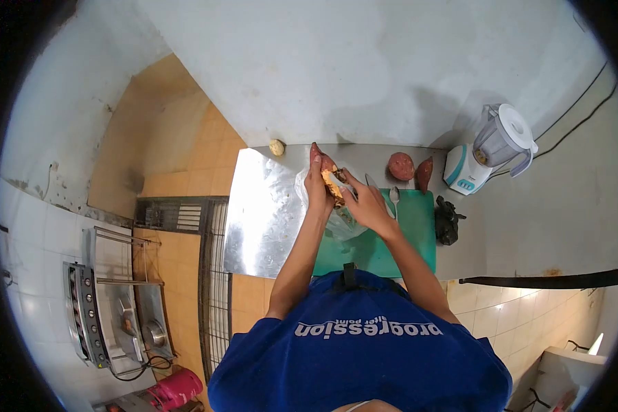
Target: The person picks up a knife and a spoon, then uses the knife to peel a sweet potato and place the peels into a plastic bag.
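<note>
My left hand [316,187] is wrapped round a sweet potato [327,165], whose reddish skin remains at the far end while orange flesh shows nearer me. Closed on a pale peeler [338,184], my right hand [368,204] holds it against the peeled side; the fingers partly hide the tool. Below both hands a clear plastic bag [347,226] with dark scraps lies over the green cutting board [412,237]. A spoon [394,198] and a knife blade [371,182] lie just right of my right hand.
Two unpeeled sweet potatoes, a round one [401,166] and a narrow one [424,174], sit by the wall. Right of them stand a blender [491,147] and a black plastic bag [448,221]. A pale round piece [277,147] rests at the back left of the metal table [261,213].
</note>
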{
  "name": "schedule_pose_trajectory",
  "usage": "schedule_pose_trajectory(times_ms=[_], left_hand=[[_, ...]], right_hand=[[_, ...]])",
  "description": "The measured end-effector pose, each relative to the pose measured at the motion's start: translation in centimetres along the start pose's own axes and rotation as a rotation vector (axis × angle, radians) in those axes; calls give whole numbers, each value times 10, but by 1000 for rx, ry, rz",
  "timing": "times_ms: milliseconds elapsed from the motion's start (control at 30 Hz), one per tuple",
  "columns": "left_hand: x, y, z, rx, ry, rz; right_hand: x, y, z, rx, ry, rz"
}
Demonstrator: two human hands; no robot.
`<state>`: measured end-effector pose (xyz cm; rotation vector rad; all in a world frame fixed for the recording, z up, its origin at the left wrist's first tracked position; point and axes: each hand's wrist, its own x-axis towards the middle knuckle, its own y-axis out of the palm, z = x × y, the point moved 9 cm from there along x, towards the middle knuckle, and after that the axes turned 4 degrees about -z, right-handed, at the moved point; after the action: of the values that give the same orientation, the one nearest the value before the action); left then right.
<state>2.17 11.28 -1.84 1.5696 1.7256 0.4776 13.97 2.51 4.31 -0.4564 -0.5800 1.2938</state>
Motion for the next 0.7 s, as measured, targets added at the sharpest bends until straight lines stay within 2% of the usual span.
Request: schedule_pose_trajectory(times_ms=[133, 200, 267, 300, 400, 467, 533, 700], left_hand=[[11, -13, -4, 19, 3, -2], [18, -11, -8, 53, 19, 37], [13, -4, -12, -2, -9, 88], [13, -9, -9, 36, -29, 7], [0, -4, -4, 33, 9, 8], [-3, -4, 5, 53, -48, -27], [-7, 0, -1, 14, 8, -41], [2, -9, 12, -6, -14, -49]], right_hand=[[-19, 8, -2, -156, -16, 58], [-29, 15, -13, -152, 72, 205], [-26, 10, -15, -109, 61, 161], [-24, 6, -8, -64, 50, 116], [-6, -6, 8, 48, 49, 77], [2, -2, 3, -6, 17, 50], [3, 1, 3, -63, -19, 25], [-10, 2, 3, -56, 47, 62]])
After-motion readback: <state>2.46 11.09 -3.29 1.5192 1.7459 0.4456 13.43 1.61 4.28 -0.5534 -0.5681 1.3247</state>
